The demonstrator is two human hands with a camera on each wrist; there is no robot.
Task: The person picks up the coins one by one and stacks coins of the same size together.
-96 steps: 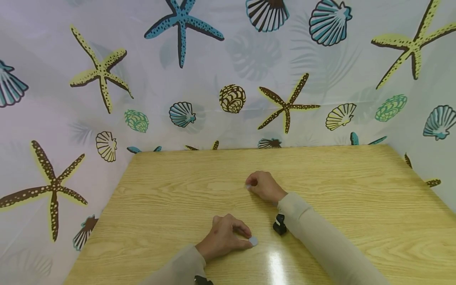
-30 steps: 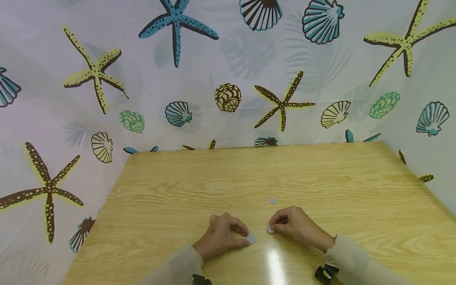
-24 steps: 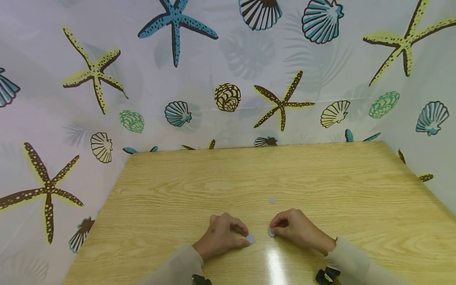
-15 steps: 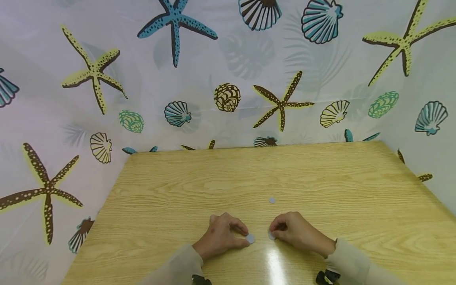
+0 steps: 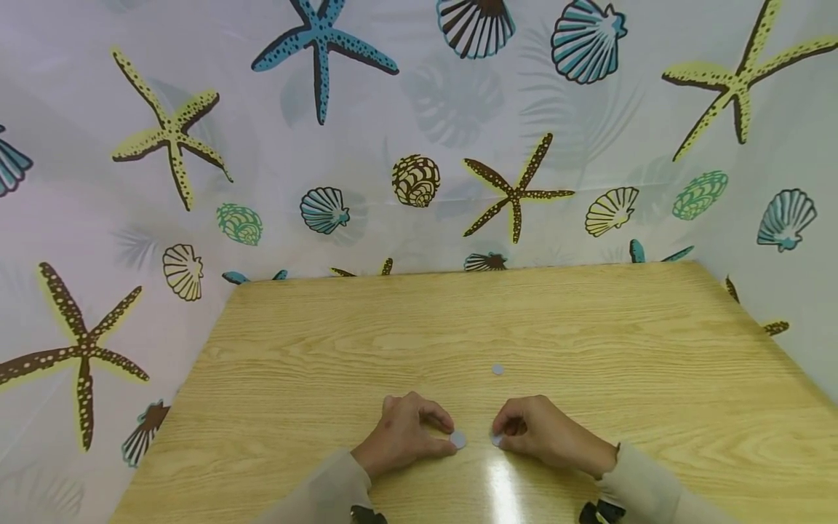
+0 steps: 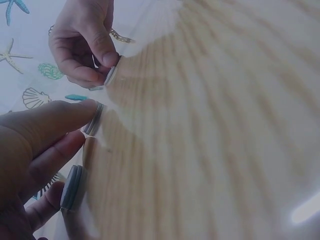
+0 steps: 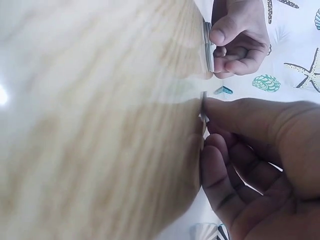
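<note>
My left hand [image 5: 406,435] rests at the table's near middle, thumb and forefinger holding a small flat grey disc [image 5: 457,439]. In the left wrist view, the thumb meets grey discs [image 6: 92,120] lying edge-on, and a thicker grey stack [image 6: 74,187] sits against another fingertip. Just across from it, my right hand [image 5: 550,431] pinches a second grey disc [image 5: 497,439], partly covered by its fingertips. A narrow gap separates the two discs. Farther out, a third grey disc [image 5: 498,370] lies flat on the wood. How many discs are stacked is hard to tell.
The wood-grain table [image 5: 366,327] ends at the back and sides against a white cloth [image 5: 366,153] printed with starfish and shells. Light glares off the tabletop [image 5: 503,487] between the forearms. A dark strap [image 5: 601,511] circles the right wrist.
My right hand has come back from farther out with its disc, settling nearer me, opposite the left. The far disc, earlier mostly covered by that wrist, now shows. The left hand stays put.
</note>
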